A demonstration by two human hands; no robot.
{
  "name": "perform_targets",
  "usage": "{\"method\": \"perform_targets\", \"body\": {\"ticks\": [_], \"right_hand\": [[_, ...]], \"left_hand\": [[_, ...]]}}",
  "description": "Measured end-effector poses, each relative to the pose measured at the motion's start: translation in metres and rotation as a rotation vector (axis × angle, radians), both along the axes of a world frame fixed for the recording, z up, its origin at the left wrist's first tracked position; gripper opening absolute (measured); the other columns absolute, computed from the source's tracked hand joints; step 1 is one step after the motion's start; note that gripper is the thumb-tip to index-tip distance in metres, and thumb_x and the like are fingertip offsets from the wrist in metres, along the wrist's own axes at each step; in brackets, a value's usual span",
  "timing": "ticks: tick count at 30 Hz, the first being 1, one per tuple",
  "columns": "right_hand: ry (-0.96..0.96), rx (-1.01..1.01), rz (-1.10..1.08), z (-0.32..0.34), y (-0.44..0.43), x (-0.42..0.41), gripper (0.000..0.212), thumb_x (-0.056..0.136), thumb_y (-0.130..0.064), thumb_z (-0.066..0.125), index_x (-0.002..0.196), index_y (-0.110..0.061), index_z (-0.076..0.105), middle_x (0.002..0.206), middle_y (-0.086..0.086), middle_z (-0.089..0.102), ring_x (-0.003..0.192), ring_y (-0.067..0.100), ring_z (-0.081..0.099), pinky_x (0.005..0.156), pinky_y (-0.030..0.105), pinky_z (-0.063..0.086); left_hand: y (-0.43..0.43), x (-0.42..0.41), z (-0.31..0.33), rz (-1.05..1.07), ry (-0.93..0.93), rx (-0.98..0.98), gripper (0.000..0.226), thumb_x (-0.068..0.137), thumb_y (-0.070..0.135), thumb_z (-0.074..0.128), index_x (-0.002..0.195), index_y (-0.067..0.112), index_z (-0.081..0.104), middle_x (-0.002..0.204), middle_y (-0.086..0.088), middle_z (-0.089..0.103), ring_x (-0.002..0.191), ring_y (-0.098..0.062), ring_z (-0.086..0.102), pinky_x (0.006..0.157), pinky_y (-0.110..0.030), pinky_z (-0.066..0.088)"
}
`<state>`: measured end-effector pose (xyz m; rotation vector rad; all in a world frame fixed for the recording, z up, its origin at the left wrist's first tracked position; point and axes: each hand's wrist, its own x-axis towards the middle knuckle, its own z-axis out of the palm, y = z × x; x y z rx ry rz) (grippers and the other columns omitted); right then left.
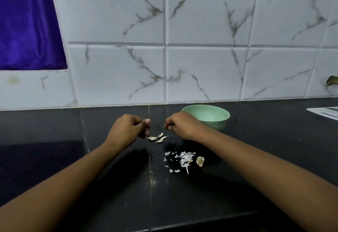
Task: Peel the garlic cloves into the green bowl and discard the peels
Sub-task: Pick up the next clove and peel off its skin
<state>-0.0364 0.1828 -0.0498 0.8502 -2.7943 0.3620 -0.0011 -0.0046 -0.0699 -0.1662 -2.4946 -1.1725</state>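
Both forearms come in from the bottom edge over the black worktop (109, 195). Between them, nearest the camera, is a scatter of white peels (183, 158), with a dry root stub (200, 161) just right of it.

Further back, three unpeeled garlic cloves (157, 138) lie loose on the worktop, below the gap between the hands. One clove tip is just beside the left hand's lower fingers; can't tell if it touches.

Left hand (128, 129): fingers curled in. Can't tell if it pinches anything.
Right hand (181, 125): fingers curled, tips pointing down-left above the cloves. Same, grip contents unclear.

Green bowl (217, 117) sits upright behind the right hand, near the tiled wall (206, 70); the hand overlaps its left rim. Can't see what's in the bowl.

Purple cloth (27, 23) hangs top left.
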Motion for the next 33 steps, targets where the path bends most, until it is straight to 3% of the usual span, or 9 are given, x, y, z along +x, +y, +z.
{"method": "perform_targets", "body": {"ticks": [2,7,9,13,15,17,19,24,33], "right_hand": [[0.021,0.066,0.011,-0.011,-0.003,-0.007,0.021,0.086,-0.01,0.061,0.102,-0.017,0.072,0.1,0.001,0.072,0.095,0.018,0.065,0.08,0.028,0.049],[0.1,0.1,0.012,-0.024,-0.006,-0.013,0.018,0.082,-0.02,0.066,0.1,-0.022,0.071,0.101,0.0,0.07,0.098,0.021,0.063,0.076,0.033,0.051],[0.127,0.109,0.035,-0.025,-0.006,-0.014,0.016,0.082,-0.02,0.064,0.097,-0.022,0.07,0.101,0.0,0.069,0.098,0.022,0.063,0.073,0.031,0.048],[0.143,0.097,0.018,-0.024,-0.007,-0.012,0.014,0.087,-0.02,0.06,0.098,-0.018,0.067,0.102,0.003,0.068,0.098,0.025,0.062,0.074,0.031,0.046],[0.015,-0.116,0.033,-0.017,-0.005,-0.008,0.011,0.09,-0.014,0.059,0.097,-0.013,0.067,0.091,0.004,0.068,0.087,0.023,0.065,0.069,0.029,0.05],[-0.248,-0.459,0.081,-0.009,-0.001,-0.001,0.009,0.092,-0.004,0.056,0.093,-0.009,0.063,0.075,0.003,0.063,0.067,0.017,0.064,0.058,0.026,0.054],[-0.434,-0.644,0.131,-0.004,0.002,0.008,0.008,0.092,-0.001,0.055,0.092,-0.006,0.06,0.071,0.003,0.06,0.06,0.009,0.059,0.053,0.021,0.054],[-0.588,-0.792,0.19,0.003,0.006,0.015,0.01,0.092,-0.006,0.057,0.084,-0.01,0.06,0.071,0.003,0.061,0.055,0.003,0.059,0.054,0.02,0.055],[-0.548,-0.762,0.176,0.009,0.006,0.019,0.009,0.091,-0.005,0.06,0.083,-0.009,0.063,0.068,0.002,0.059,0.055,0.003,0.057,0.055,0.021,0.056]], "left_hand": [[-0.001,-0.001,0.0,0.01,0.0,0.013,0.027,0.093,0.033,0.057,0.078,0.016,0.072,0.068,0.007,0.072,0.063,-0.004,0.069,0.06,-0.031,0.055],[-0.005,-0.004,-0.002,0.02,0.016,-0.064,0.013,0.089,0.031,0.063,0.081,0.024,0.072,0.074,0.008,0.073,0.066,-0.006,0.07,0.062,-0.037,0.059],[-0.004,-0.004,-0.003,0.018,0.018,-0.081,0.007,0.087,0.027,0.066,0.083,0.03,0.071,0.072,0.007,0.072,0.068,-0.008,0.07,0.062,-0.035,0.059],[-0.001,-0.002,-0.005,0.006,0.025,-0.163,0.014,0.082,0.02,0.071,0.093,0.029,0.073,0.079,0.016,0.071,0.068,0.0,0.067,0.06,-0.023,0.053],[0.002,0.0,-0.003,-0.037,0.017,-0.116,0.014,0.082,0.017,0.072,0.092,0.026,0.073,0.079,0.013,0.071,0.066,-0.002,0.068,0.052,-0.019,0.051],[0.007,0.003,-0.001,-0.092,0.006,-0.033,0.011,0.083,0.015,0.072,0.089,0.024,0.073,0.071,0.006,0.073,0.065,-0.004,0.069,0.047,-0.019,0.05],[0.012,0.006,0.001,-0.133,0.006,0.041,0.008,0.083,0.014,0.072,0.085,0.021,0.075,0.065,0.002,0.072,0.066,-0.007,0.071,0.047,-0.02,0.05],[0.018,0.015,0.01,-0.177,-0.002,0.22,0.005,0.085,0.011,0.069,0.084,0.014,0.074,0.063,0.001,0.071,0.062,-0.009,0.069,0.047,-0.019,0.049],[0.021,0.022,0.015,-0.173,0.018,0.266,0.007,0.084,0.011,0.068,0.078,0.01,0.071,0.068,-0.002,0.072,0.059,-0.016,0.07,0.048,-0.02,0.05]]}}
